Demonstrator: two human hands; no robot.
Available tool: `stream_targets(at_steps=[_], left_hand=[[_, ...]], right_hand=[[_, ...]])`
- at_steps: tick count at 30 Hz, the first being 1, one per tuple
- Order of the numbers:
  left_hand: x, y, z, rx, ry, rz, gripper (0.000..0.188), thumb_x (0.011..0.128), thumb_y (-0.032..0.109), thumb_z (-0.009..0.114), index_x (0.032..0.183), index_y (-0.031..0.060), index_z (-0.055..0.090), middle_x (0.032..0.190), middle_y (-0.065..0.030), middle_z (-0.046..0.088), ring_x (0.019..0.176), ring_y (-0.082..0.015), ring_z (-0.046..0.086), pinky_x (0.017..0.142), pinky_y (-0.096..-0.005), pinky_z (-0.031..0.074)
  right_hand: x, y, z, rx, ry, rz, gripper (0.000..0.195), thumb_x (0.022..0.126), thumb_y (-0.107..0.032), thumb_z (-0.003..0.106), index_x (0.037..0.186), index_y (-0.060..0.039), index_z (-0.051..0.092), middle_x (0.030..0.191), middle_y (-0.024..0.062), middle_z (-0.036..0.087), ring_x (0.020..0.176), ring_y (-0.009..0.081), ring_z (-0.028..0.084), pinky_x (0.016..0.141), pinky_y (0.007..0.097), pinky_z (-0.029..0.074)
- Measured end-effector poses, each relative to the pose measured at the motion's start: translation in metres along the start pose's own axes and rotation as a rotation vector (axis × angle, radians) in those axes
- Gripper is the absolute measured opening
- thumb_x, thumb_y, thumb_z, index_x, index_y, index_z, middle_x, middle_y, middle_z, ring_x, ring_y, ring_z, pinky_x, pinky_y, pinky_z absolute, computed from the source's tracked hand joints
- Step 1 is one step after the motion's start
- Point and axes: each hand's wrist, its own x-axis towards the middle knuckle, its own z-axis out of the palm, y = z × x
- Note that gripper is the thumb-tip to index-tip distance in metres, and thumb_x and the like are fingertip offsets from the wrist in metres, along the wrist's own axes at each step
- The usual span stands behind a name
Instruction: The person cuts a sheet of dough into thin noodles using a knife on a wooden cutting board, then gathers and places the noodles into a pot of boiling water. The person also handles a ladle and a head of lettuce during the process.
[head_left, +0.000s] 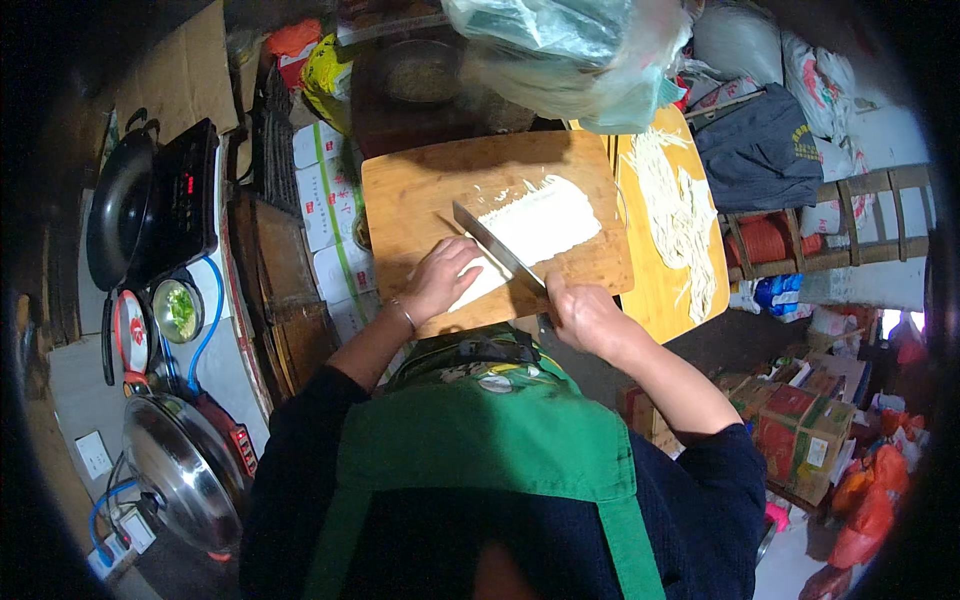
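Note:
My right hand (585, 313) grips the handle of a kitchen knife (496, 244). Its long blade slants up and left across a pale folded sheet of dough (484, 283). On the near left part of that dough lies my left hand (442, 276), its curled fingers holding it down close beside the blade. To the right of the blade, the dough is in a block of thin-cut noodles (551, 214), with a few loose strands at its far edge. Everything rests on a wooden cutting board (420, 180). The blade hides part of the dough beneath it.
Loose noodles (675, 217) spread over a second board (630, 300) on the right. A plastic bag (570, 60) hangs over the far edge. To the left are a wok (124, 210), an induction cooker (184, 195), a bowl of chopped greens (178, 309) and a lidded pan (176, 465).

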Motion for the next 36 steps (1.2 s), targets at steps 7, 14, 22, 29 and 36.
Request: stream_targets(at_steps=[7, 14, 22, 29, 36], left_hand=[[0.002, -0.001, 0.003, -0.017, -0.001, 0.022, 0.019, 0.080, 0.011, 0.065, 0.095, 0.0012, 0.060, 0.101, -0.0143, 0.058, 0.098, -0.0325, 0.054, 0.086, -0.0383, 0.045], [-0.001, 0.001, -0.006, -0.018, 0.010, 0.037, 0.018, 0.080, 0.011, 0.065, 0.093, 0.0006, 0.060, 0.097, -0.0146, 0.058, 0.097, -0.0323, 0.054, 0.084, -0.0388, 0.045], [-0.002, -0.001, 0.000, -0.023, 0.027, 0.063, 0.019, 0.081, 0.011, 0.064, 0.095, -0.0002, 0.059, 0.101, -0.0158, 0.059, 0.098, -0.0326, 0.054, 0.086, -0.0385, 0.045], [-0.006, -0.003, -0.003, -0.034, -0.002, 0.002, 0.021, 0.081, 0.011, 0.064, 0.099, -0.0009, 0.060, 0.104, -0.0159, 0.058, 0.100, -0.0332, 0.054, 0.088, -0.0388, 0.044], [-0.010, -0.001, -0.005, -0.016, 0.018, 0.042, 0.018, 0.080, 0.011, 0.065, 0.094, 0.0003, 0.060, 0.104, -0.0151, 0.058, 0.101, -0.0325, 0.054, 0.088, -0.0386, 0.044]], right_hand=[[0.032, 0.003, 0.032, -0.010, 0.023, 0.028, 0.025, 0.075, -0.003, 0.055, 0.094, 0.0053, 0.042, 0.067, 0.0236, 0.060, 0.065, 0.0405, 0.062, 0.056, 0.0473, 0.048], [-0.002, -0.006, 0.000, -0.028, -0.038, 0.019, 0.029, 0.070, -0.003, 0.060, 0.092, 0.0056, 0.044, 0.068, 0.0238, 0.062, 0.066, 0.0389, 0.063, 0.058, 0.0459, 0.051], [0.041, 0.006, 0.034, -0.035, 0.031, 0.033, 0.028, 0.074, -0.005, 0.059, 0.095, 0.0055, 0.043, 0.070, 0.0234, 0.062, 0.068, 0.0400, 0.062, 0.058, 0.0466, 0.050], [0.002, -0.003, 0.017, 0.022, -0.059, 0.034, 0.027, 0.072, -0.003, 0.058, 0.093, 0.0060, 0.043, 0.071, 0.0255, 0.062, 0.071, 0.0406, 0.063, 0.059, 0.0471, 0.050], [0.040, 0.004, 0.035, -0.019, 0.008, 0.045, 0.028, 0.073, -0.004, 0.059, 0.095, 0.0052, 0.043, 0.072, 0.0229, 0.063, 0.070, 0.0398, 0.063, 0.060, 0.0469, 0.050]])
